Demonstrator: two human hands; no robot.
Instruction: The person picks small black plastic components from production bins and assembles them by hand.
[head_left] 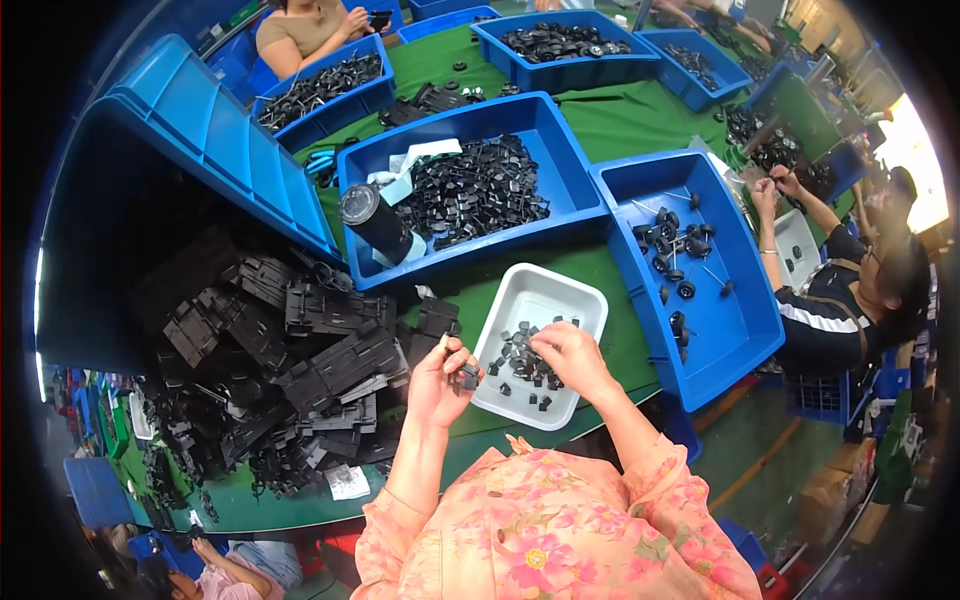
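A white plastic tray lies on the green cloth in front of me, with small black plastic parts scattered over its bottom. My right hand reaches into it, fingertips pinched together down among the parts; whatever they grip is too small to make out. Left of the tray, my left hand is closed around a dark plastic piece, partly hidden by the fingers. Close beside that hand rises a big heap of black toy-vehicle chassis, spilling from a tipped blue crate.
Behind the tray, a blue bin holds many small black parts and a dark lidded cup. Another blue bin at right holds wheels on axles. Co-workers sit at the right and far left. A paper slip lies near the table edge.
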